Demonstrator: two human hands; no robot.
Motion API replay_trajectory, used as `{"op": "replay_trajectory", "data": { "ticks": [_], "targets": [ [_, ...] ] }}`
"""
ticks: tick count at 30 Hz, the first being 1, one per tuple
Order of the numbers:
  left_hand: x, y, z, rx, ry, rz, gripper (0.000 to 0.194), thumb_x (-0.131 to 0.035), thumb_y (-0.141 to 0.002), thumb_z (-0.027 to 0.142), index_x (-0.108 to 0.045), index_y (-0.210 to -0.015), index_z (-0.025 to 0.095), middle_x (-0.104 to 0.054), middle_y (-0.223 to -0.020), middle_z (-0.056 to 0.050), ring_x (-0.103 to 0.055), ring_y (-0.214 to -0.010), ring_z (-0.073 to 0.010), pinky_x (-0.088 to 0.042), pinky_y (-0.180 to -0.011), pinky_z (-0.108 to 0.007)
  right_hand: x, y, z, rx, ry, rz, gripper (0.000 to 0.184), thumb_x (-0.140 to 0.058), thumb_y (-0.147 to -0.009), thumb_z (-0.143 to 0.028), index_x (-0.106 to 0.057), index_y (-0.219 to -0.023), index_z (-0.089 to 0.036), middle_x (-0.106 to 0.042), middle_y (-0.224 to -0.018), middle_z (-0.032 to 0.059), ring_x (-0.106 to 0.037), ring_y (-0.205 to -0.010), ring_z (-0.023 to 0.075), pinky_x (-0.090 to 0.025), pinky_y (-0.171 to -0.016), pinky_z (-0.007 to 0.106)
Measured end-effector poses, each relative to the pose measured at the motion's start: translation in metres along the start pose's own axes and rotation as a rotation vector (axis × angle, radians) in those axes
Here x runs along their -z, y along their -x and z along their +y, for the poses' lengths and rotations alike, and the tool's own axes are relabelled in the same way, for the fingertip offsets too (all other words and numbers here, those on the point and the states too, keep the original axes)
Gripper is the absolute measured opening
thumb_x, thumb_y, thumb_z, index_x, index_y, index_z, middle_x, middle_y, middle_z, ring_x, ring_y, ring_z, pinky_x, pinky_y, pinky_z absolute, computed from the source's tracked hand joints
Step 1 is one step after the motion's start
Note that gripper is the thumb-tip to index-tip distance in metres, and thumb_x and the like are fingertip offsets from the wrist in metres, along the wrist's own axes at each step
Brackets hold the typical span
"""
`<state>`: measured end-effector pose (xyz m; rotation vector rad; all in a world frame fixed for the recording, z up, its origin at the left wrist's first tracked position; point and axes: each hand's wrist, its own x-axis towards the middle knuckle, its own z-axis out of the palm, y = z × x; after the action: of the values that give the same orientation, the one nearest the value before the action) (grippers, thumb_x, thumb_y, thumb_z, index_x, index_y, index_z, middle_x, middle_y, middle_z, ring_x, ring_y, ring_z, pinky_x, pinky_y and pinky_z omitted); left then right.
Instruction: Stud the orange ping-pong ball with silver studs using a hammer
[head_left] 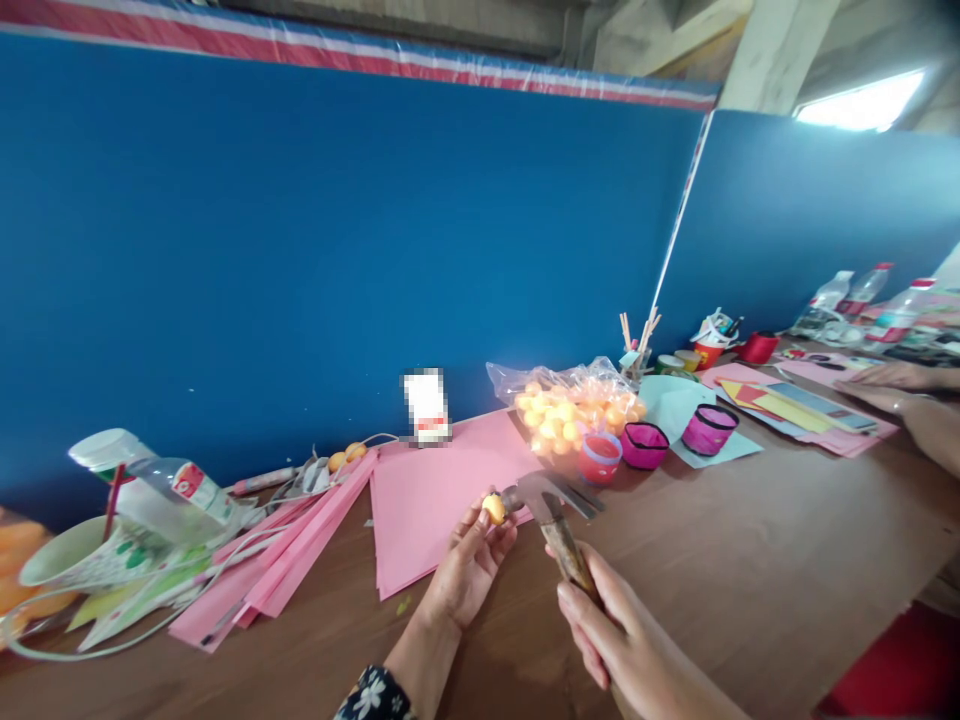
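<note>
My left hand [474,560] pinches a small yellow-orange ball [494,508], perhaps a table tennis ball, between thumb and fingers over the table. My right hand [611,615] is wrapped round the worn wooden handle of a hammer [570,555]. Its metal head points toward the ball and is right beside it; whether they touch I cannot tell. Behind my hands lie pink paper sheets [450,470]. A clear plastic bag [559,410] full of similar balls lies past the hammer, with a small red cup [600,458] in front of it.
At left are pink paper strips [300,555], a pale paper cup [67,555], a plastic bottle [187,490] and a white cord. Two magenta containers [709,430] stand right of the bag. Another person's hands [892,385] rest at the far right. A blue partition [337,220] borders the brown table.
</note>
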<state>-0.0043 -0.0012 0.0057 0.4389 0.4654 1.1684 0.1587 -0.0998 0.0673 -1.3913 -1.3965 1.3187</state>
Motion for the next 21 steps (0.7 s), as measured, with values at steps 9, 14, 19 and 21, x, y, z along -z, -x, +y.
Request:
{"op": "replay_trajectory", "data": {
  "ticks": [9,14,19,21],
  "targets": [
    [0.0005,-0.0022,-0.0001,-0.052,0.002,0.034,0.014,-0.063,-0.074,0.015,-0.064,-0.088,0.015,-0.068,-0.091,-0.005,-0.063,-0.089,-0.0146,-0.048,-0.085,-0.024,-0.0008,-0.0033,-0.0008,0.034,-0.011,-0.006,0.034,-0.035,-0.091,-0.042,-0.038,-0.116,-0.020,-0.037,-0.056,-0.0084,-0.035,-0.044,0.0074,-0.036,-0.046,0.021],
    [-0.0011,-0.0011,0.0004,-0.069,-0.004,0.071,0.020,-0.064,-0.073,0.017,-0.063,-0.093,0.016,-0.067,-0.098,-0.005,-0.062,-0.096,-0.0169,-0.046,-0.089,-0.025,-0.0008,-0.0028,-0.0026,0.055,-0.053,-0.011,0.034,-0.033,-0.091,-0.041,-0.036,-0.118,-0.019,-0.037,-0.056,-0.0087,-0.033,-0.042,0.0066,-0.034,-0.044,0.020],
    [-0.0015,-0.0002,0.0003,-0.006,-0.019,0.012,0.022,-0.063,-0.074,0.018,-0.062,-0.096,0.017,-0.068,-0.097,-0.006,-0.061,-0.099,-0.0203,-0.047,-0.089,-0.029,-0.0005,-0.0036,-0.0023,0.028,-0.041,-0.025,0.034,-0.035,-0.091,-0.041,-0.036,-0.117,-0.020,-0.036,-0.054,-0.0090,-0.035,-0.043,0.0071,-0.034,-0.044,0.020],
    [-0.0010,-0.0005,0.0002,-0.004,-0.013,0.002,0.018,-0.063,-0.075,0.019,-0.062,-0.093,0.016,-0.068,-0.095,-0.006,-0.061,-0.097,-0.0197,-0.047,-0.088,-0.029,-0.0002,-0.0037,-0.0018,0.033,-0.048,-0.020,0.033,-0.035,-0.091,-0.041,-0.037,-0.117,-0.020,-0.037,-0.056,-0.0088,-0.034,-0.043,0.0068,-0.034,-0.044,0.020]
  ]
}}
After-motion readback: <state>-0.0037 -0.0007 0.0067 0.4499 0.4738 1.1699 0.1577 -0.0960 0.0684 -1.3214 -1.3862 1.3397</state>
